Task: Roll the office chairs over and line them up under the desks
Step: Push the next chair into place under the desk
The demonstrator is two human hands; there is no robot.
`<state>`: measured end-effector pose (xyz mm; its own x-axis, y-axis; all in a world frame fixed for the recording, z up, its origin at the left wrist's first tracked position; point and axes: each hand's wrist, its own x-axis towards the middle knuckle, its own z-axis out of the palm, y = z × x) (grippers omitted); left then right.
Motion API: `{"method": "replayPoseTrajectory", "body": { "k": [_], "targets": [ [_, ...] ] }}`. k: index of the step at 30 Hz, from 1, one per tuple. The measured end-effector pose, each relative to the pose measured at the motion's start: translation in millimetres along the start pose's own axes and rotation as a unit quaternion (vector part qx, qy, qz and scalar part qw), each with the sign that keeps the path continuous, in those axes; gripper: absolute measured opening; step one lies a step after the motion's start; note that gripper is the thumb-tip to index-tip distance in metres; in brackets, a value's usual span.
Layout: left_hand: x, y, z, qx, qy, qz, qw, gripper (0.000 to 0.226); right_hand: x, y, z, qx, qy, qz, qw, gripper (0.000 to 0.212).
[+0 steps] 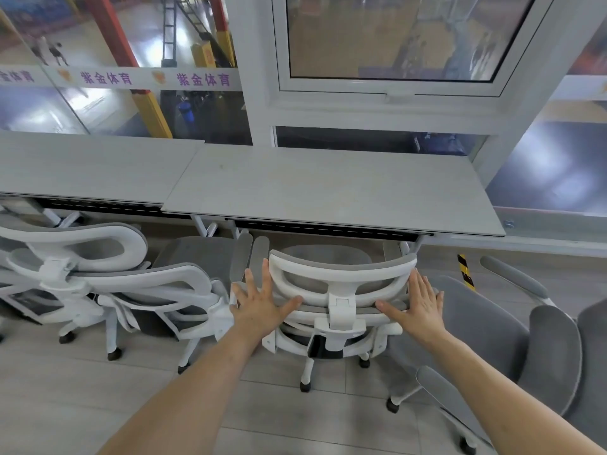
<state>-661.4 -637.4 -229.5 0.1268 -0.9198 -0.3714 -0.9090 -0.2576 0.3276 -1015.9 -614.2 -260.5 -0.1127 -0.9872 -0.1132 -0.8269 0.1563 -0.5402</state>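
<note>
While pressing flat on the headrest of the middle chair [341, 287], left hand [259, 302] and right hand [422, 305] both spread wide, fingers splayed, gripping nothing. Seat already tucked under the right-hand counter [328, 188], armrests just at its front edge; looks nearly home, perhaps a last nudge wanted. At nine o'clock, two white chairs [108, 284] parked beneath the left counter [82, 165], backs roughly in a row. At three o'clock, grey chair [486, 326] out on the floor, turned away, not yet lined up; likely next. Pale plank floor [98, 389], smooth, good for castors. At twelve o'clock, white-framed window [391, 87] onto a sports hall below; purple lettering on a banner [147, 78] at eleven.
</note>
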Motion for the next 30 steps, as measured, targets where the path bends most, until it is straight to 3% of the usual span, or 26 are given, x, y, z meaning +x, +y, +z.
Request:
{"method": "replayPoseTrajectory", "body": {
  "k": [30],
  "targets": [
    [10,-27,-9,0.012,-0.013,0.028,0.999,0.120,-22,-20,18,0.009,0.011,0.027,1.000,0.127]
  ]
}}
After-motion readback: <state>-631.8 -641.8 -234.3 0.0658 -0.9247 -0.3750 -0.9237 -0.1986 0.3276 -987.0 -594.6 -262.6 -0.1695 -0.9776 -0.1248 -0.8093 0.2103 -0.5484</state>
